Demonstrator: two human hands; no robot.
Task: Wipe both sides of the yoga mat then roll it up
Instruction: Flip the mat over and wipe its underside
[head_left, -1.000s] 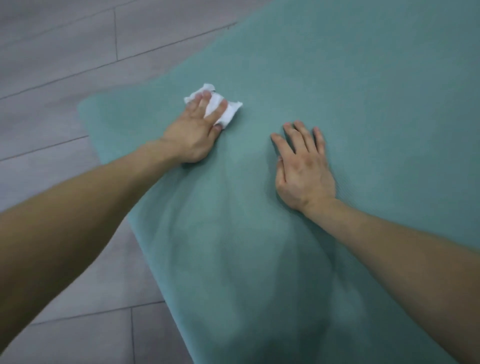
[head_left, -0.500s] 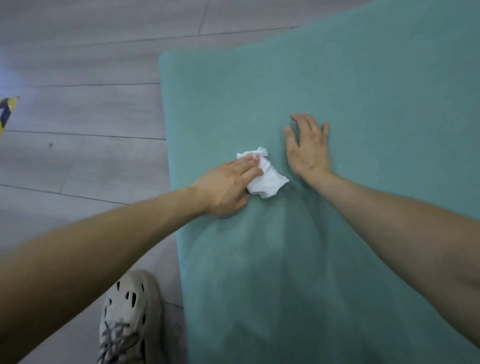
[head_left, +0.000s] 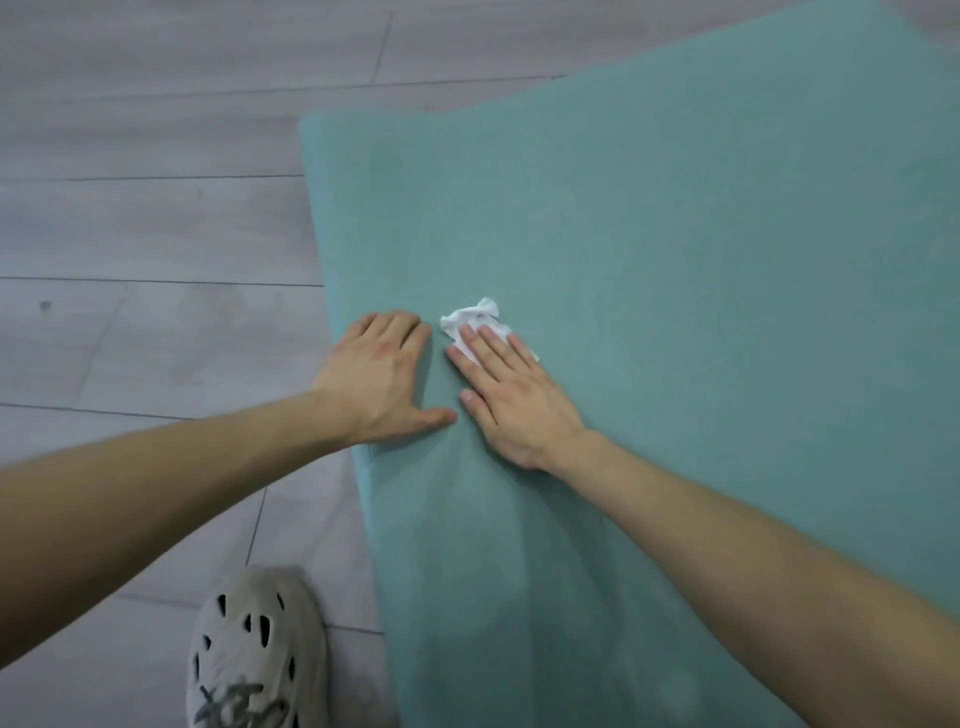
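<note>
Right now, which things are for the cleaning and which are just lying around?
For the job: yoga mat, white wipe, right hand pressing the wipe, left hand flat on the mat.
Just there: grey shoe, floor.

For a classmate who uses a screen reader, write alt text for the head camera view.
A person's right hand presses a white wipe onto a teal mat, fingers straight. The left hand lies flat beside it near the mat's left edge. A grey shoe stands on the grey floor.
</note>
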